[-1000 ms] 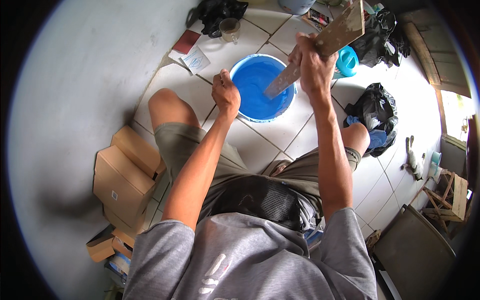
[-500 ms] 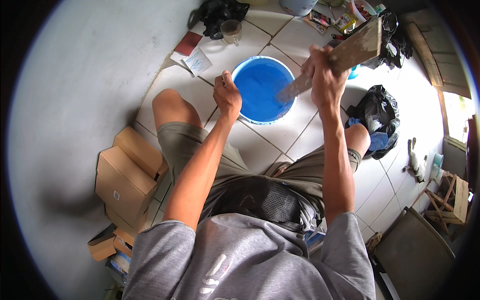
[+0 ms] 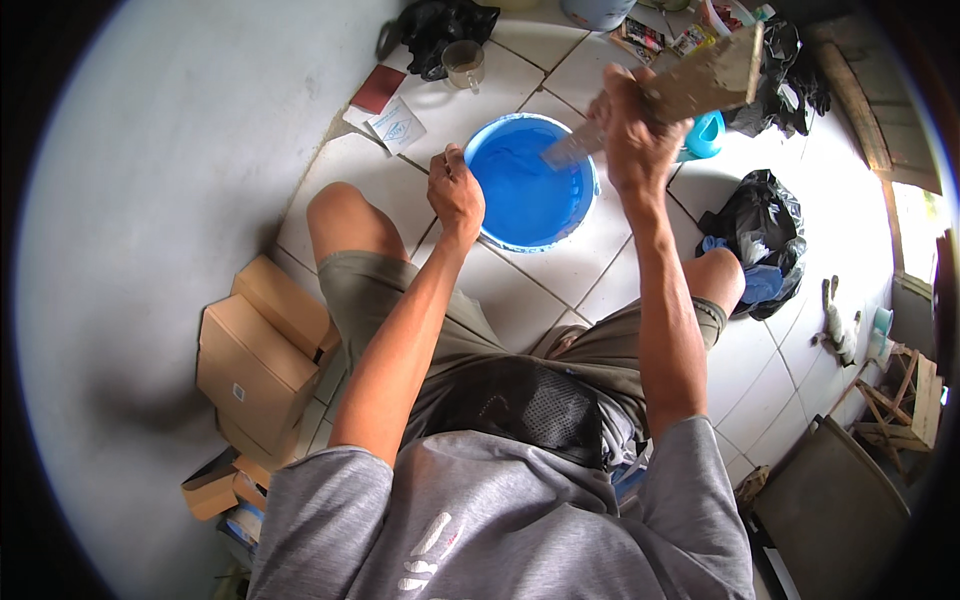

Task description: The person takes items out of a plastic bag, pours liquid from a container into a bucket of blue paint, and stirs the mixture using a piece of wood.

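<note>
A white-rimmed bucket [image 3: 592,188] stands on the tiled floor between my knees, with bright blue paint [image 3: 520,195] inside. My left hand [image 3: 457,190] grips the left side of its rim. Wrapped around a flat wooden plank [image 3: 705,80], my right hand [image 3: 638,135] is raised over the bucket's right side. The plank slants down to the left, and its lower end, smeared by motion, reaches into the bucket over the paint. Whether that tip dips below the surface I cannot tell.
Beyond the bucket lie a glass mug [image 3: 463,66], a red-brown sheet [image 3: 378,90], a white packet [image 3: 397,125] and a black plastic bag [image 3: 440,35]. Another black bag [image 3: 758,240] sits by my right knee. A cat [image 3: 838,322] lies farther right. Cardboard boxes [image 3: 255,360] stand against the left wall.
My right hand has shifted left and slightly up with the plank, whose lower end has moved left and up across the paint. The left hand stays at the rim.
</note>
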Available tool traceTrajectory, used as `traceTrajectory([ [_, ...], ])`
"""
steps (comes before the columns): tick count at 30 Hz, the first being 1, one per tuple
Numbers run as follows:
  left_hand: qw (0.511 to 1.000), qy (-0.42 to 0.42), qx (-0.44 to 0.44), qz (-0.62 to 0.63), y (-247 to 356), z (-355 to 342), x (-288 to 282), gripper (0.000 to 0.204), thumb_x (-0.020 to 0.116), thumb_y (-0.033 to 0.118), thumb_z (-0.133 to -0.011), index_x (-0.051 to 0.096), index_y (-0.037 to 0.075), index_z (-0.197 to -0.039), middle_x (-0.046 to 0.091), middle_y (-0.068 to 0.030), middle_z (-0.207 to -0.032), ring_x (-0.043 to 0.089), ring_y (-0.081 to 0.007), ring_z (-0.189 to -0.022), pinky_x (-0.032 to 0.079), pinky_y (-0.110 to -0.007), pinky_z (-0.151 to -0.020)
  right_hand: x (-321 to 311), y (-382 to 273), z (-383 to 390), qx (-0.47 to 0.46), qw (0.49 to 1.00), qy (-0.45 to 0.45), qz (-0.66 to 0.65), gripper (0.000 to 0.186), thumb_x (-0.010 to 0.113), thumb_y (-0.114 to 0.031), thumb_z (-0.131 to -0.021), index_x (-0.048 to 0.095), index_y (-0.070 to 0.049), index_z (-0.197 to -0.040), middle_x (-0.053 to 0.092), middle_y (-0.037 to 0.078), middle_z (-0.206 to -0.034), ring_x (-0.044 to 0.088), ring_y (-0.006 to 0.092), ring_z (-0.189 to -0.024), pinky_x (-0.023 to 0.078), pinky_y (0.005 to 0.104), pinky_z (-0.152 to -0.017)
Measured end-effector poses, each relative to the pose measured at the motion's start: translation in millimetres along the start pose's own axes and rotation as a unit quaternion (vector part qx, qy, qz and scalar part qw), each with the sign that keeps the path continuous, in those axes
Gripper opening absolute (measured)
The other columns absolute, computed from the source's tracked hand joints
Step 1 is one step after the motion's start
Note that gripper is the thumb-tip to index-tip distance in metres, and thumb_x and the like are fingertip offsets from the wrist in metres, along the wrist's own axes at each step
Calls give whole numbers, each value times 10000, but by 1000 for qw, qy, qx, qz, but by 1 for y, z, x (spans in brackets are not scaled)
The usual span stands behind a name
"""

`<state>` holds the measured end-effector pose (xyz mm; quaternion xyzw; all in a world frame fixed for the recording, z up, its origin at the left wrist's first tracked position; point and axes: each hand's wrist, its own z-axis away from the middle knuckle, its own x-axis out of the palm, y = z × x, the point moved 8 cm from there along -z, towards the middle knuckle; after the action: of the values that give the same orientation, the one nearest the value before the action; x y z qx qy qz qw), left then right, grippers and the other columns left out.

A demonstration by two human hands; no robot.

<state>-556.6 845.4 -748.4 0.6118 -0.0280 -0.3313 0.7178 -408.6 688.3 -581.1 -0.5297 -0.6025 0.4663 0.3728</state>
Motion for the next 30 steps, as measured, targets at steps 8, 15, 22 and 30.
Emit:
traceTrajectory([
  [8, 1000, -6, -5, 12, 0, 3, 1, 424, 398, 352, -891, 518, -52, -839, 553, -159, -733, 523, -273, -685, 415, -362, -684, 15, 2, 30, 88, 994, -47, -40, 236, 522, -65, -803, 468, -27, -576, 406, 10, -460, 414, 102, -422, 408, 271, -469],
  [15, 1000, 2, 6, 10, 1, 0, 4, 443, 394, 360, -890, 519, -63, -844, 563, -173, -747, 533, -277, -695, 415, -374, -686, 35, 18, 14, 72, 990, -31, -119, 213, 550, -90, -762, 498, 9, -581, 495, 34, -478, 487, 102, -450, 391, 258, -441],
  [22, 1000, 1, 9, -12, -1, 0, 0, 482, 368, 388, -886, 515, -68, -841, 557, -194, -738, 532, -314, -710, 407, -395, -714, 9, 6, 44, 96, 993, -43, -51, 230, 523, -78, -803, 471, -30, -585, 419, 23, -472, 440, 127, -426, 407, 270, -464],
  [30, 1000, -3, -11, -5, -7, -2, 2, 491, 363, 396, -877, 526, -67, -861, 567, -213, -773, 540, -329, -748, 409, -394, -739, -34, -1, 16, 18, 997, 57, 39, 238, 525, -118, -788, 531, 9, -587, 515, 44, -467, 513, 115, -425, 403, 255, -415],
])
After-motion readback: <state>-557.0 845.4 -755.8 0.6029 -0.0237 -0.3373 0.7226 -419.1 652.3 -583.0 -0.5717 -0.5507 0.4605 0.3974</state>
